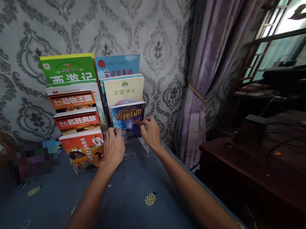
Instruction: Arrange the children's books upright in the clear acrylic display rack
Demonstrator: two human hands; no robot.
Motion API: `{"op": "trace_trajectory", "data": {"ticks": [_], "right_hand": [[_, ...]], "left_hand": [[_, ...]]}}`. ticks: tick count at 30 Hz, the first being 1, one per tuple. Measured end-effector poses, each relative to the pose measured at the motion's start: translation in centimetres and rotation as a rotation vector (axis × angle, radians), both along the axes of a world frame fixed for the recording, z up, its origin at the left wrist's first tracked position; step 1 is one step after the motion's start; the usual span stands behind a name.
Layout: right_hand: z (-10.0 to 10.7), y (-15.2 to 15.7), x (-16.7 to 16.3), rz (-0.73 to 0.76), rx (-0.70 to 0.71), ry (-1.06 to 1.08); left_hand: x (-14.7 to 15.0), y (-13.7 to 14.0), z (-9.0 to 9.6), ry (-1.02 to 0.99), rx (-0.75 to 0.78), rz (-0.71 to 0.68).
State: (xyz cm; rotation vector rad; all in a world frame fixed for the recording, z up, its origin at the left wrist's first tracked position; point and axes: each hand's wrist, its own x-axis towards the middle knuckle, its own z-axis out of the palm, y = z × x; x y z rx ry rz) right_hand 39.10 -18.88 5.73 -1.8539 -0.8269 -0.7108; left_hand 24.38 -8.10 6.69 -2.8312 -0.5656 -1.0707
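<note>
A dark blue book (pixel 127 120) with gold lettering stands upright in the right column of a tiered, clear-looking book rack (pixel 134 149). My left hand (pixel 114 146) is closed at its left edge, and my right hand (pixel 150 133) pinches the right edge. Just behind it rise a cream book (pixel 124 90) and a light blue book (pixel 118 64). In the left column an orange-red book (pixel 83 145) is lowest, its right side partly covered by my left hand. Above it come two books with orange-red bands and a tall green book (pixel 69 68).
The rack stands on a dark blue cloth (pixel 101 224) with a pineapple print, against a patterned wall (pixel 155 43). Purple curtains (pixel 194 115) hang to the right. Beyond the cloth's right edge is a dark red table (pixel 243 165) with cables. A blurred-out item (pixel 34 159) lies at left.
</note>
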Motion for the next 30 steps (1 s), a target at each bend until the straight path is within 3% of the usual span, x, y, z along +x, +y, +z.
{"op": "trace_trajectory", "data": {"ticks": [15, 30], "right_hand": [[0.8, -0.7, 1.0, 0.033, -0.012, 0.013], [3.7, -2.3, -0.3, 0.061, 0.181, -0.08]], "left_hand": [[-0.3, -0.3, -0.4, -0.029, -0.039, -0.062], [-2.4, -1.3, -0.7, 0.046, 0.002, -0.114]]}}
